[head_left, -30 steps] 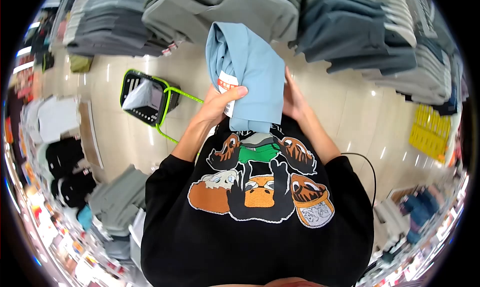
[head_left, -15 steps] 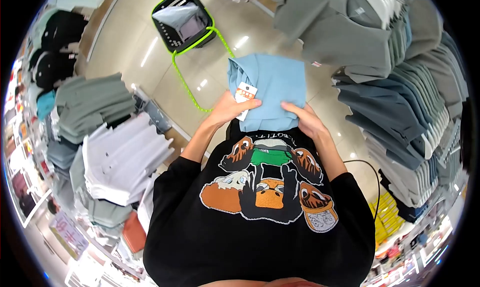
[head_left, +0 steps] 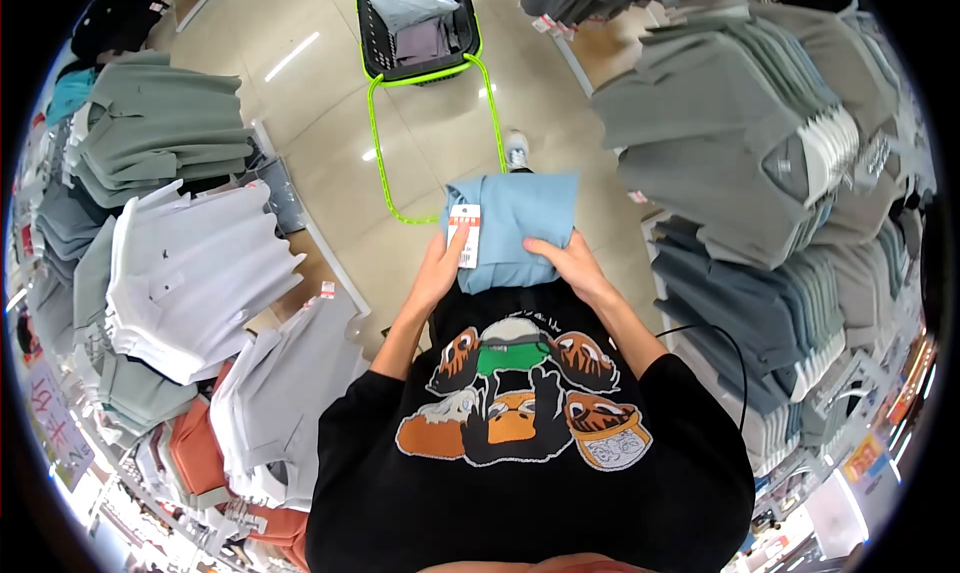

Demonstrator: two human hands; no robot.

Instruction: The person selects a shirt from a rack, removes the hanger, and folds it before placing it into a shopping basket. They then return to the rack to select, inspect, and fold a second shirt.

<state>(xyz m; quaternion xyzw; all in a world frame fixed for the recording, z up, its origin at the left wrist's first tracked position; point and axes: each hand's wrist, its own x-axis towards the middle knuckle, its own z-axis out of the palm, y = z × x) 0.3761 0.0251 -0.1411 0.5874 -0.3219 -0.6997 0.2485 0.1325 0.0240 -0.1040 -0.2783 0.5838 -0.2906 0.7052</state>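
Observation:
A light blue folded garment (head_left: 520, 218) is held level in front of my waist. My left hand (head_left: 440, 263) grips its left side, with the thumb lying over a white and orange price tag (head_left: 466, 243). On the right side my right hand (head_left: 568, 261) pinches the cloth, thumb on top and the other fingers hidden beneath. Beyond the garment stands a black shopping basket (head_left: 375, 38) with a bright green rim and a long green handle (head_left: 378, 163). Inside the basket lie a pale plastic-wrapped item (head_left: 410, 5) and a mauve folded item (head_left: 422, 43).
Racks of grey-green shirts (head_left: 700, 123) and dark blue-grey shirts (head_left: 725, 303) line the right side. To the left hang white shirts (head_left: 195, 273) and green shirts (head_left: 165, 118). My shoe (head_left: 516, 151) shows on the tiled floor (head_left: 310, 123). A black cable (head_left: 735, 348) loops at my right.
The view has shifted along the aisle, and the basket now appears higher and further right. The garment stays in both hands, slightly lower and further left in view. A shoe has come into sight.

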